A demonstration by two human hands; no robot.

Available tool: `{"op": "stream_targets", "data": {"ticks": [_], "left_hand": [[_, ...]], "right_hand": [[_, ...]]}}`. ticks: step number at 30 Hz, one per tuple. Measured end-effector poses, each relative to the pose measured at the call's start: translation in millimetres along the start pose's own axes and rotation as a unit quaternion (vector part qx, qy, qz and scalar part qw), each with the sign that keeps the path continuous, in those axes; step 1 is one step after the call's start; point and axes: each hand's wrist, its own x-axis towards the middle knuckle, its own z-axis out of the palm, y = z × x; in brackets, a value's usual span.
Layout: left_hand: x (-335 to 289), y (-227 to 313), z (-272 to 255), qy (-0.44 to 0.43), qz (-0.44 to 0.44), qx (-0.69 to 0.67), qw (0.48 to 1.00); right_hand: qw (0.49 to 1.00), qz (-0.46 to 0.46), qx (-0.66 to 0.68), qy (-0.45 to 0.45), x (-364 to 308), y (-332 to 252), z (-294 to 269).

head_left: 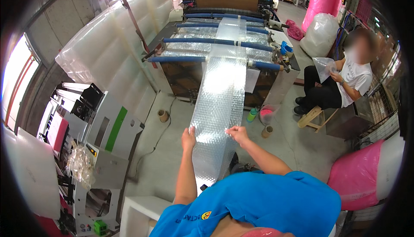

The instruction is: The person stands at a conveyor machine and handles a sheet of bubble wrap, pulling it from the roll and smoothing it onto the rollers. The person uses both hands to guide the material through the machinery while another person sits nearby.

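Observation:
A long strip of clear bubble wrap [217,103] runs from the blue rollers of a machine [181,59] down toward my body. My left hand [188,137] grips its left edge, with the thumb on top. At the strip's right side, my right hand [237,134] pinches the film between thumb and fingers. Between my hands the sheet lies fairly flat and shiny with glare. Its near end drops down in front of my blue shirt, where part of it is hidden.
Tall stacked bubble wrap [116,34] lines the left, behind a grey machine [108,150]. On the right, a seated person [353,73] holds a clear bag [323,67]. Cardboard tubes [163,115], a green bottle [252,115] and a pink-filled bucket [268,113] stand on the floor. Pink rolls [355,174] sit at lower right.

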Motion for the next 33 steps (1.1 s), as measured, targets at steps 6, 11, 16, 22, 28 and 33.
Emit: {"op": "stream_targets", "data": {"ticks": [6, 11, 16, 22, 28, 33], "left_hand": [[14, -35, 37, -0.046, -0.032, 0.100, 0.993], [33, -56, 66, -0.085, -0.081, 0.128, 0.985], [47, -69, 97, -0.111, -0.124, 0.137, 0.976], [58, -73, 115, -0.143, -0.160, 0.165, 0.963], [129, -62, 150, -0.125, -0.143, 0.155, 0.969], [181, -52, 182, -0.105, -0.117, 0.095, 0.983]], "right_hand": [[0.995, 0.047, -0.080, 0.030, 34, 50, -2], [0.992, 0.084, -0.096, -0.024, 68, 69, -11], [0.989, 0.102, -0.102, -0.029, 86, 90, -16], [0.973, 0.124, -0.195, 0.003, 98, 112, -15], [0.983, 0.052, -0.172, 0.039, 159, 82, -22], [0.982, -0.001, -0.172, 0.084, 208, 50, -39]]}}
